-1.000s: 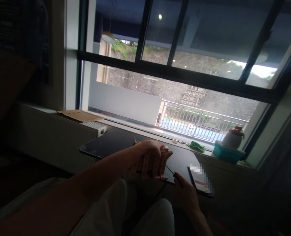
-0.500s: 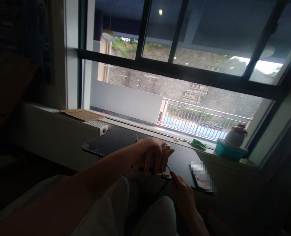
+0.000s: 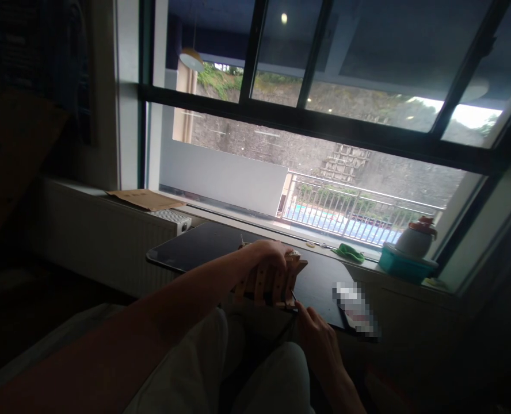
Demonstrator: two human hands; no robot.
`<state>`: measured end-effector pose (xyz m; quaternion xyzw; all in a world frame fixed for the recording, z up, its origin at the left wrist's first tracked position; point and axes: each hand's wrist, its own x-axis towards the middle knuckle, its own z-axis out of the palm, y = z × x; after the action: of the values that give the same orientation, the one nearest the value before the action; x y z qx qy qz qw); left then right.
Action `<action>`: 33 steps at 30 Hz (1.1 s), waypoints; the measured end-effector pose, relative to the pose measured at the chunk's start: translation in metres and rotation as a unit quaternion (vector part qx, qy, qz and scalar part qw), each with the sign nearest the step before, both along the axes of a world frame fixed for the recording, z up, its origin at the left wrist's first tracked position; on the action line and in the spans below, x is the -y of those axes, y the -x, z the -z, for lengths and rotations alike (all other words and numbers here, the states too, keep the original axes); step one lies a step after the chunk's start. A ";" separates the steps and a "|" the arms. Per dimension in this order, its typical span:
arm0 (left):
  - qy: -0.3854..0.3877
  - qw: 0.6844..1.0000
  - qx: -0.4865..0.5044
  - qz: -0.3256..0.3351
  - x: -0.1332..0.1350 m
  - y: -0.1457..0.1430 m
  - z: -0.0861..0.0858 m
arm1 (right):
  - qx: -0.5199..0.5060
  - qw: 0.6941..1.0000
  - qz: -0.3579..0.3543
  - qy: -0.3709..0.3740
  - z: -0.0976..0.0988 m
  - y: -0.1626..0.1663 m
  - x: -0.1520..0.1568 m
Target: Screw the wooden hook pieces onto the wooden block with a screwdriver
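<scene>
A light wooden model (image 3: 277, 280) with holes and slots stands at the near edge of a dark table (image 3: 195, 247). My left hand (image 3: 267, 256) lies over its top, fingers curled down around it. My right hand (image 3: 316, 336) is just below and right of the model, closed on a thin dark tool (image 3: 294, 298) whose tip touches the model's lower right corner.
A phone (image 3: 354, 310) lies on the table right of the model. On the window sill are a green cloth (image 3: 348, 252), a teal tub (image 3: 406, 269) with a white pot on it, and brown cardboard (image 3: 145, 199) over a white radiator. My knees are below.
My right hand has moved up and left, bringing the tool tip in against the wooden model. My left hand has stayed on the model.
</scene>
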<state>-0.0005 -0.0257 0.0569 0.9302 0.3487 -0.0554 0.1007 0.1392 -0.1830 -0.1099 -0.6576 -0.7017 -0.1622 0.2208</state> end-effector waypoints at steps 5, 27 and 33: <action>-0.003 1.000 0.003 0.005 0.004 0.002 -0.002 | -0.023 1.000 0.009 -0.007 -0.001 0.002 0.000; 0.013 1.000 0.001 0.000 0.005 0.002 -0.004 | -0.026 0.999 0.011 -0.020 0.005 0.006 -0.002; 0.024 1.000 0.005 -0.002 0.006 0.003 -0.005 | -0.033 0.999 0.014 -0.021 0.006 0.003 -0.004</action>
<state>-0.0031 -0.0316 0.0614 0.9270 0.3489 -0.0592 0.1244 0.1359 -0.1794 -0.1158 -0.6679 -0.6810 -0.1582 0.2553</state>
